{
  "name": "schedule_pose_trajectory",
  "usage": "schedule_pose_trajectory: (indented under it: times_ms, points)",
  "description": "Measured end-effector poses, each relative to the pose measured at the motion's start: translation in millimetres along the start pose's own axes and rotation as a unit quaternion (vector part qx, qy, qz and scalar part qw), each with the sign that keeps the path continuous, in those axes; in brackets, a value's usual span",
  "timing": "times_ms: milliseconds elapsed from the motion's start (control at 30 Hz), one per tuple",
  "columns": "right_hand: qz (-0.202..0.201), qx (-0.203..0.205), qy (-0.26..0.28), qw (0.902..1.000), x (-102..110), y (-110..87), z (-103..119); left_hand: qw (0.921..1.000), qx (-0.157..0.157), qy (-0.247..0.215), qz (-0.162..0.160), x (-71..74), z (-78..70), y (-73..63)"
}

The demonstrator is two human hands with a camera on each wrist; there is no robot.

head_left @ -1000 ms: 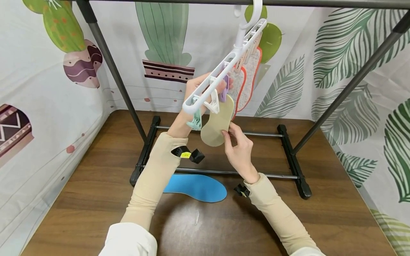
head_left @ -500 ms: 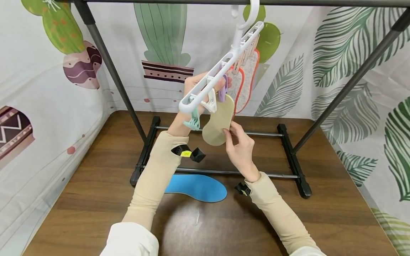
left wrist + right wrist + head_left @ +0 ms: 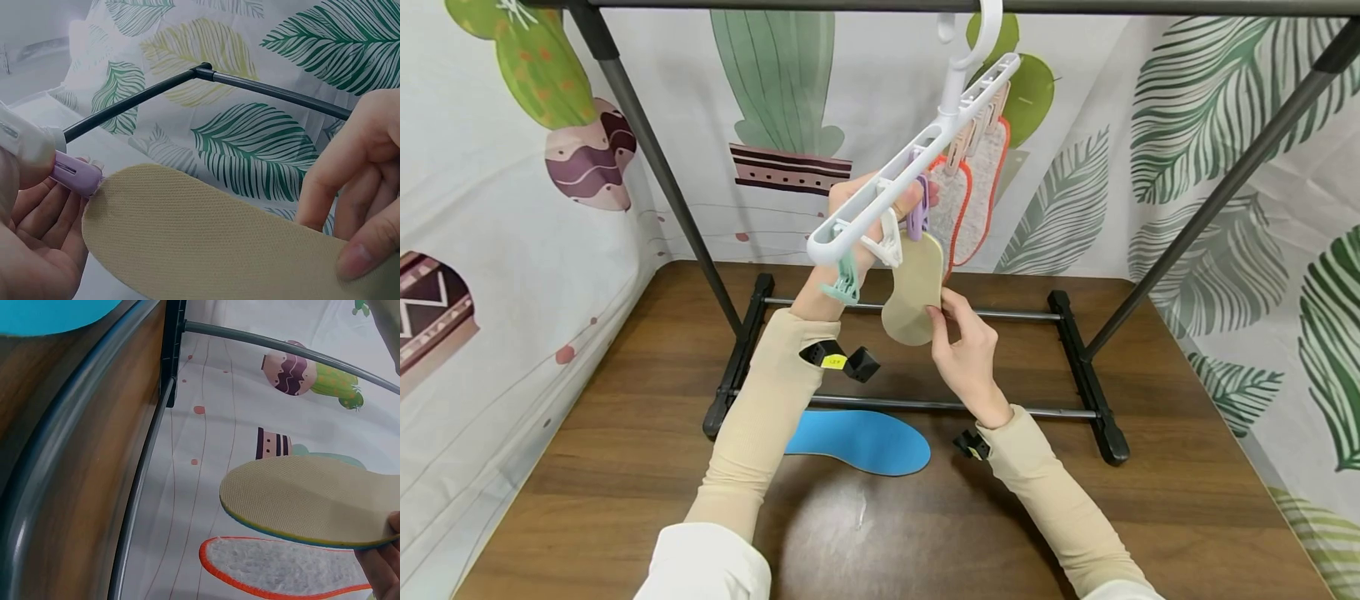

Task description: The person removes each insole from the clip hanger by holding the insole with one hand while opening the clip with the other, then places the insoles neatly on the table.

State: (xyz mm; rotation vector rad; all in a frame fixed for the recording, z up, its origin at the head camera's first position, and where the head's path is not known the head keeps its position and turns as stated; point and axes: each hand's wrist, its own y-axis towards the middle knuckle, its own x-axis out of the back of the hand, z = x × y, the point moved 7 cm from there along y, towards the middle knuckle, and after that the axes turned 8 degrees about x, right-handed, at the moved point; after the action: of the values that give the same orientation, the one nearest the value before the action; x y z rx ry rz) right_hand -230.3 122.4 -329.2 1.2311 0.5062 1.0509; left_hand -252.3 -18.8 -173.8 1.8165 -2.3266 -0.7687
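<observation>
A beige insole (image 3: 917, 287) hangs tilted below a white clip hanger (image 3: 880, 195). With thumb and fingers my right hand (image 3: 967, 354) pinches its side near the lower end. My left hand (image 3: 850, 192), partly hidden behind the hanger, grips a purple clip (image 3: 917, 218). In the left wrist view the purple clip (image 3: 76, 174) meets the end of the insole (image 3: 181, 231); whether it bites the insole I cannot tell. Beside it hang a white clip (image 3: 889, 243) and a mint clip (image 3: 844, 282). The right wrist view shows the insole's blue-green edge.
Grey fuzzy insoles (image 3: 985, 196) with orange-red edging hang from pink clips farther along the hanger. A blue insole (image 3: 865, 442) lies on the wooden table (image 3: 820, 533). The dark rack's top bar (image 3: 880, 7) carries the hanger; its lower rods cross behind my hands.
The hanger's near end has swung slightly left and down. The insole's lower end has shifted a little right with my right hand. Both hands keep their holds.
</observation>
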Motion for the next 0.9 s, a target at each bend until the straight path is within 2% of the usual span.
schedule_pose_trajectory:
  times_ms: [200,267,400,500,700,900]
  points:
    - [-0.002,0.0,-0.008,1.0,3.6,-2.3,-2.2,0.9999,0.004,-0.013,0.003,1.5,4.4,-0.1]
    - [0.0,0.003,-0.011,0.9999,4.6,-3.2,-3.2,0.9994,0.011,-0.033,0.005,2.1,7.0,0.7]
    - [0.004,0.006,-0.016,0.9998,6.5,-5.9,-6.1,0.9994,-0.006,-0.033,0.002,3.6,8.6,1.8]
    - [0.007,0.009,-0.02,0.9997,6.6,-6.9,-7.2,0.9992,-0.022,-0.032,0.011,4.1,8.4,3.1]
    - [0.015,0.004,-0.028,0.9995,6.8,-9.1,-9.1,0.9979,-0.006,-0.06,0.024,5.2,11.3,5.3]
    - [0.018,0.003,-0.035,0.9992,6.2,-11.2,-10.0,0.9994,-0.021,0.016,0.021,7.2,6.4,2.1]
